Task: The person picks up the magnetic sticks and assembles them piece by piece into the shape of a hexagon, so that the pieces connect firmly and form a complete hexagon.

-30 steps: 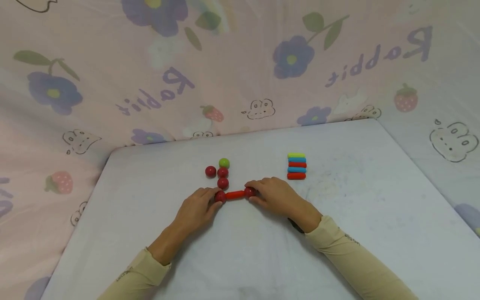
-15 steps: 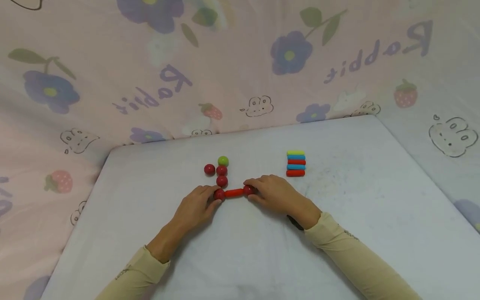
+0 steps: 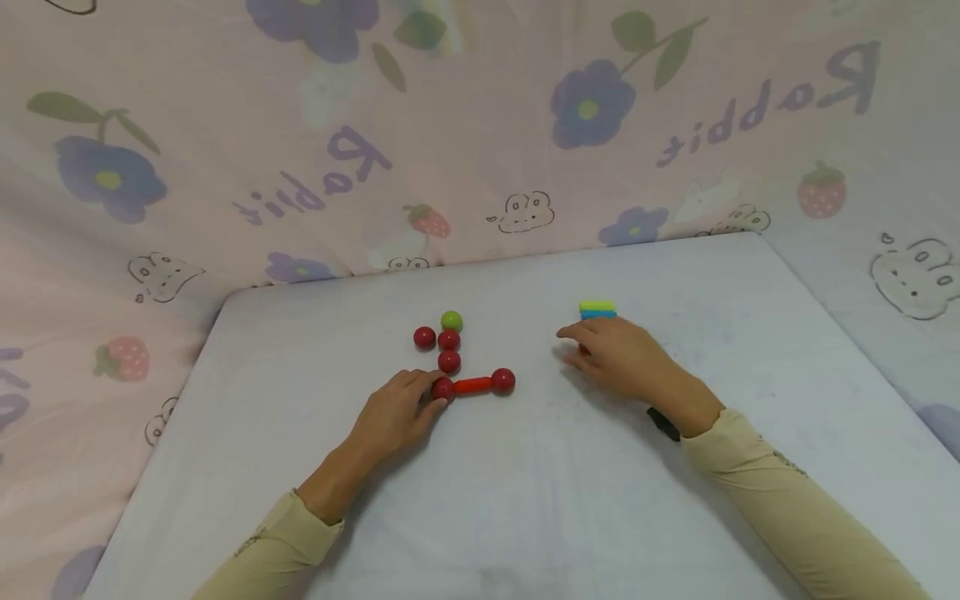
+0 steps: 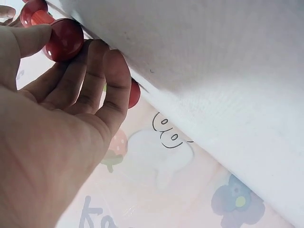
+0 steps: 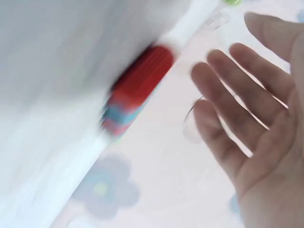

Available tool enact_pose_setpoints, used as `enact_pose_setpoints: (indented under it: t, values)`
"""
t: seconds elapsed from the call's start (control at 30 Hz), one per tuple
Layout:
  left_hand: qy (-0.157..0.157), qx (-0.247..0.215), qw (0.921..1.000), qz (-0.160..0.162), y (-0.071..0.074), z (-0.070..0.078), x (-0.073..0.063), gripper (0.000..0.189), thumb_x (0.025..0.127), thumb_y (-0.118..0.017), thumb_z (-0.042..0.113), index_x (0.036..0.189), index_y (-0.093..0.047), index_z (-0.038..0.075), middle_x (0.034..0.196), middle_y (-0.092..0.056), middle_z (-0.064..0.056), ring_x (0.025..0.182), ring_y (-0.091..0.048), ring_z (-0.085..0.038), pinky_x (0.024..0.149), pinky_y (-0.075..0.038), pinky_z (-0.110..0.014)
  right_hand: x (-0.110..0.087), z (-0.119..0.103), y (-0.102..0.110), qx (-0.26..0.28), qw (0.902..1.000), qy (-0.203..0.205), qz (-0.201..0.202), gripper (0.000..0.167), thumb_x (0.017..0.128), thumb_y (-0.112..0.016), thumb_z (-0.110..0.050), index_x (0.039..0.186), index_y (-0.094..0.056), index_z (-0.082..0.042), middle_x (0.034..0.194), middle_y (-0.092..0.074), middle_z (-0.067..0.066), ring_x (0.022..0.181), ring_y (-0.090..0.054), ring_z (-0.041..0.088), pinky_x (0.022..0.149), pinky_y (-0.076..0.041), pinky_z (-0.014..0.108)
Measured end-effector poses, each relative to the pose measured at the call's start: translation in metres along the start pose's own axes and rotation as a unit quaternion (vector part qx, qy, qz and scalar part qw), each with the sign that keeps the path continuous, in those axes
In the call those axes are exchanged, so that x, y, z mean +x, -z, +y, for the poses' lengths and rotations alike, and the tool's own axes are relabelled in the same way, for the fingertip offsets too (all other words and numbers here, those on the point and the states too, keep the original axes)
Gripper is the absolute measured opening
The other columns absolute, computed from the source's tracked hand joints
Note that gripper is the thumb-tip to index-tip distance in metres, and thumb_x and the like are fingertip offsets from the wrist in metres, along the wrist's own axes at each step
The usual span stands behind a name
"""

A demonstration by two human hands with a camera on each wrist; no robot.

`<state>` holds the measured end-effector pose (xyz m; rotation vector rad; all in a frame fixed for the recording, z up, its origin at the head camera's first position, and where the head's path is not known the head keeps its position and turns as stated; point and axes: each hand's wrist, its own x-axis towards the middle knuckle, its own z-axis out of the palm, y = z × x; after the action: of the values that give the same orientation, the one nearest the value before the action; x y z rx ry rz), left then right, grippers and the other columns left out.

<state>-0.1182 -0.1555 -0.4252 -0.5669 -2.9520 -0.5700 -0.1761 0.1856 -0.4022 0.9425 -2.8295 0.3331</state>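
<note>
My left hand (image 3: 392, 418) pinches a dark red ball (image 4: 65, 40) between thumb and fingers. From that ball a red stick (image 3: 472, 386) runs right to a second dark red ball (image 3: 503, 381), so the three form a dumbbell shape lying on the table. Over the row of short coloured sticks is my right hand (image 3: 633, 360), holding nothing, its fingers apart and relaxed. It hides most of the row in the head view; a yellow-green stick (image 3: 597, 306) and part of a blue one show past it. A red stick (image 5: 145, 73) appears blurred beside the fingers in the right wrist view.
Behind the dumbbell, a red ball (image 3: 449, 361) and another red ball (image 3: 449, 340) line up with a green ball (image 3: 452, 321). One more red ball (image 3: 424, 337) sits to their left. The white table (image 3: 480, 508) meets a patterned cloth (image 3: 465, 167) at its far edge.
My right hand has let go of the right-hand red ball and moved right, over the coloured sticks. The left hand keeps its grip on the other ball; the dumbbell stays in place.
</note>
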Motion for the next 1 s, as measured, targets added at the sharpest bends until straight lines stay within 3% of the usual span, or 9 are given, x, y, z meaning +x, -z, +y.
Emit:
enact_pose_setpoints:
  t: [0.1, 0.2, 0.57, 0.83, 1.0]
  values:
    - [-0.003, 0.002, 1.0000, 0.000, 0.000, 0.000, 0.001, 0.042, 0.089, -0.075, 0.023, 0.127, -0.065, 0.010, 0.110, -0.070, -0.005, 0.098, -0.061, -0.019, 0.086, -0.057, -0.037, -0.008, 0.022, 0.001, -0.020, 0.9992, 0.004, 0.036, 0.031, 0.088, -0.076, -0.023, 0.115, -0.069, -0.009, 0.109, -0.072, 0.009, 0.097, -0.067, 0.030, 0.086, -0.054, 0.047]
    - [-0.005, 0.004, 1.0000, 0.000, 0.000, -0.001, 0.001, 0.042, 0.089, -0.074, 0.023, 0.127, -0.065, 0.010, 0.110, -0.070, -0.005, 0.098, -0.061, -0.019, 0.086, -0.057, -0.037, -0.015, 0.035, 0.000, -0.026, 0.9986, 0.006, 0.046, 0.029, 0.087, -0.077, -0.022, 0.111, -0.070, -0.008, 0.107, -0.071, 0.010, 0.094, -0.066, 0.031, 0.082, -0.055, 0.046]
    - [0.006, 0.001, 1.0000, -0.006, -0.003, 0.003, 0.001, 0.041, 0.091, -0.072, 0.025, 0.129, -0.064, 0.011, 0.115, -0.070, -0.004, 0.104, -0.062, -0.020, 0.090, -0.057, -0.038, -0.027, 0.040, -0.002, 0.008, 0.9985, -0.054, -0.002, 0.032, 0.087, -0.077, -0.023, 0.114, -0.069, -0.007, 0.108, -0.069, 0.012, 0.097, -0.066, 0.031, 0.084, -0.054, 0.048]
    - [0.009, 0.014, 0.9997, -0.017, -0.002, 0.002, 0.000, 0.044, 0.092, -0.069, 0.026, 0.135, -0.061, 0.021, 0.113, -0.069, 0.000, 0.100, -0.059, -0.017, 0.084, -0.056, -0.035, -0.033, 0.043, -0.003, 0.050, 0.9967, -0.057, -0.030, 0.028, 0.089, -0.074, -0.016, 0.116, -0.066, -0.011, 0.108, -0.071, 0.007, 0.093, -0.068, 0.023, 0.081, -0.056, 0.044]
    - [0.006, 0.016, 0.9997, -0.018, -0.002, 0.000, 0.001, 0.042, 0.093, -0.069, 0.029, 0.133, -0.061, 0.021, 0.112, -0.068, 0.001, 0.098, -0.057, -0.016, 0.081, -0.055, -0.034, -0.030, 0.043, -0.002, 0.061, 0.9960, -0.058, -0.031, 0.026, 0.088, -0.076, -0.015, 0.112, -0.067, -0.012, 0.105, -0.072, 0.006, 0.091, -0.067, 0.020, 0.082, -0.055, 0.042]
